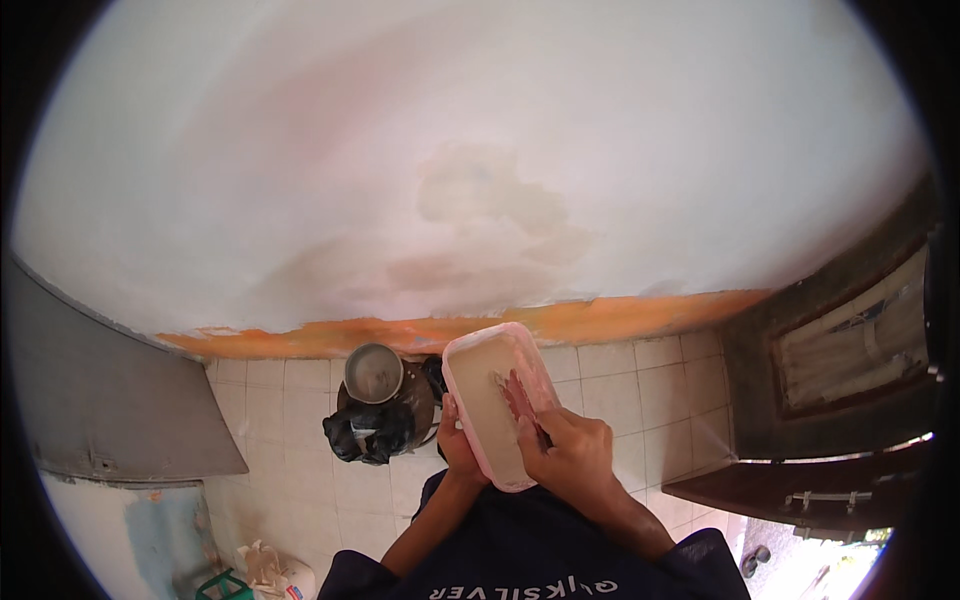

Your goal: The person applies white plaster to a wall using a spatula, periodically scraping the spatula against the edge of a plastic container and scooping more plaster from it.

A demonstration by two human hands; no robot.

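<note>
My left hand (pixel 462 448) grips the left edge of a pink plastic tub (pixel 449 352) near its lower corner. Pale, off-white wet paste (pixel 480 375) lies inside, with a smear along the right inner wall. In my right hand (pixel 570 450), closed over the tub's right side, is a reddish flat scraper (pixel 519 398) reaching down into the tub. Whitish paste clings around its tip. My fingers hide its grip end. Beyond the tub stands a white wall (pixel 350 200) with grey-beige damp-looking patches (pixel 480 190) and an orange strip (pixel 620 318) along its bottom.
Left of the tub, a round stool (pixel 418 385) carries a grey bowl (pixel 374 373) and a black plastic bag (pixel 370 432). Pale tiles (pixel 300 500) cover the floor. A grey panel (pixel 120 400) is at left, a dark wooden door (pixel 800 490) at right, and bags with a green item (pixel 225 585) lower left.
</note>
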